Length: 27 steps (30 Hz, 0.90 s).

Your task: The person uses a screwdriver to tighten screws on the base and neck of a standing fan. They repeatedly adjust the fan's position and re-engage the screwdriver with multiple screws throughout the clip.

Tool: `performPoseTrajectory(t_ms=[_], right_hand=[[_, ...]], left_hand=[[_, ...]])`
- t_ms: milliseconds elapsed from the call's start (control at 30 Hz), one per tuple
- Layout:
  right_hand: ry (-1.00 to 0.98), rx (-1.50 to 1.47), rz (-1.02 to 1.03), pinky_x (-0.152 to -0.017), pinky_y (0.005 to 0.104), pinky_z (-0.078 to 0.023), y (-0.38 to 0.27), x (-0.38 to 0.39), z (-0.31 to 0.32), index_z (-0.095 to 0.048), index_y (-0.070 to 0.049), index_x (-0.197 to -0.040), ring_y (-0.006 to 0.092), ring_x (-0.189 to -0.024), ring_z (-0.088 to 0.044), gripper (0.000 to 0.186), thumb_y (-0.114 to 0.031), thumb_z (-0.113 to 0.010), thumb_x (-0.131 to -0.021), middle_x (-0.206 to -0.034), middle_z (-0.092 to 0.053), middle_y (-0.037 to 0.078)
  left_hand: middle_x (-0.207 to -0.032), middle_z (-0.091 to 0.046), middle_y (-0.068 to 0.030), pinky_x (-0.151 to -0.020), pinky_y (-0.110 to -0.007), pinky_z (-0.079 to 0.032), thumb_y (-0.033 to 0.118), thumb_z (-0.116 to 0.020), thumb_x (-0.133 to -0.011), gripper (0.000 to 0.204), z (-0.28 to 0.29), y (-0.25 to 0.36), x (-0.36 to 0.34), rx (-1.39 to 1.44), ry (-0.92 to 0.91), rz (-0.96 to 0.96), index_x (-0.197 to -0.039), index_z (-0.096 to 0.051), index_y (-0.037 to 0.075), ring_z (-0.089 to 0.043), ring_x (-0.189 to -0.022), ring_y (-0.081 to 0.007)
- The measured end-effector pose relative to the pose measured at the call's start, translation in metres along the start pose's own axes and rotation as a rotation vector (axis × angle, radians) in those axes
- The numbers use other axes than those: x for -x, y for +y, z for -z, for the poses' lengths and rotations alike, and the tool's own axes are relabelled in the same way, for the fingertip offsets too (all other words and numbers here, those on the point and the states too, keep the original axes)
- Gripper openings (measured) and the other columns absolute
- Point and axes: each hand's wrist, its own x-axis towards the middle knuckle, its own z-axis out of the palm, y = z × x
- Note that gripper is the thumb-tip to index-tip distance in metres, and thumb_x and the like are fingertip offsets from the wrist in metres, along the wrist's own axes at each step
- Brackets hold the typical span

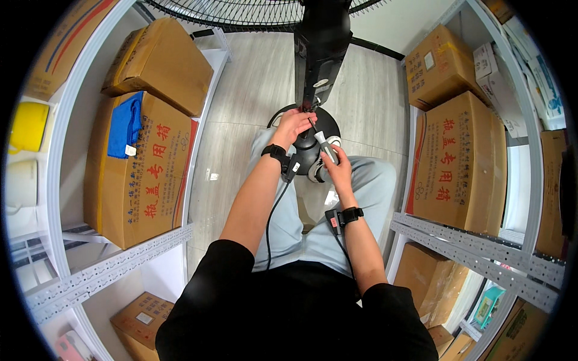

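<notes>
A black standing fan (323, 45) rises in front of me, its round base (328, 120) on the floor between my feet. In my right hand (339, 171) is a screwdriver (326, 146) with a grey and white handle. Its shaft slants up and left toward a small metal fitting (314, 103) low on the fan. My left hand (294, 125) is at the fan's pole, just below that fitting, with its fingers bent close to the screwdriver's tip. What those fingers pinch is too small to make out.
Metal shelves with cardboard boxes (445, 168) flank me on both sides. A folded blue cloth (125, 125) hangs on a left-hand box (165, 174). The wire fan guard (241, 15) spreads overhead. Black cables (271, 216) run from both wrist bands along my arms.
</notes>
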Motion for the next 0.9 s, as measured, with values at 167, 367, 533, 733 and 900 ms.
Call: performPoseTrajectory(t_ms=[167,367,533,733,900], right_hand=[[0.021,0.025,0.103,-0.058,0.0206,-0.044,0.003,-0.001,-0.004,-0.059,-0.006,-0.118,0.0051,-0.071,-0.057,0.038,-0.022,-0.071,-0.085,-0.089,-0.064,0.004],[-0.228,-0.621,-0.351,-0.057,0.0193,-0.043,-0.01,0.002,0.003,-0.053,-0.003,-0.125,0.0058,-0.07,-0.056,0.036,-0.022,-0.058,-0.095,-0.097,-0.066,0.006],[-0.175,-0.456,-0.283,-0.058,0.0206,-0.043,-0.006,0.002,0.0,-0.051,-0.004,-0.127,0.0063,-0.071,-0.056,0.035,-0.021,-0.055,-0.097,-0.099,-0.066,0.006],[-0.149,-0.154,-0.11,-0.057,0.02,-0.042,-0.005,0.004,-0.006,-0.049,-0.003,-0.131,0.0064,-0.073,-0.057,0.043,-0.018,-0.061,-0.093,-0.099,-0.066,0.005],[-0.199,-0.41,-0.271,-0.05,0.019,-0.04,-0.01,0.003,-0.003,-0.052,-0.005,-0.129,0.006,-0.066,-0.058,0.042,-0.018,-0.064,-0.091,-0.096,-0.067,0.005]], left_hand=[[-0.097,-0.066,-0.0155,-0.078,-0.038,-0.057,0.007,-0.059,-0.086,0.017,-0.002,0.003,0.005,0.02,0.02,0.028,-0.101,-0.055,-0.002,-0.068,-0.089,-0.0263],[-0.092,-0.066,-0.0106,-0.075,-0.037,-0.057,0.009,-0.064,-0.085,0.013,0.004,0.002,0.003,-0.1,0.017,0.149,-0.095,-0.056,0.005,-0.068,-0.085,-0.0252],[-0.091,-0.066,-0.0098,-0.075,-0.035,-0.057,0.01,-0.064,-0.085,0.012,-0.002,-0.001,0.001,-0.162,0.045,0.125,-0.095,-0.06,0.005,-0.068,-0.083,-0.023],[-0.091,-0.066,-0.0099,-0.078,-0.036,-0.056,0.01,-0.065,-0.086,0.018,0.005,0.001,0.001,-0.123,0.023,0.121,-0.102,-0.06,0.004,-0.068,-0.085,-0.0227],[-0.087,-0.066,-0.0108,-0.073,-0.036,-0.057,0.01,-0.063,-0.087,0.008,0.0,0.001,0.003,-0.12,0.073,0.121,-0.091,-0.059,0.003,-0.068,-0.08,-0.023]])
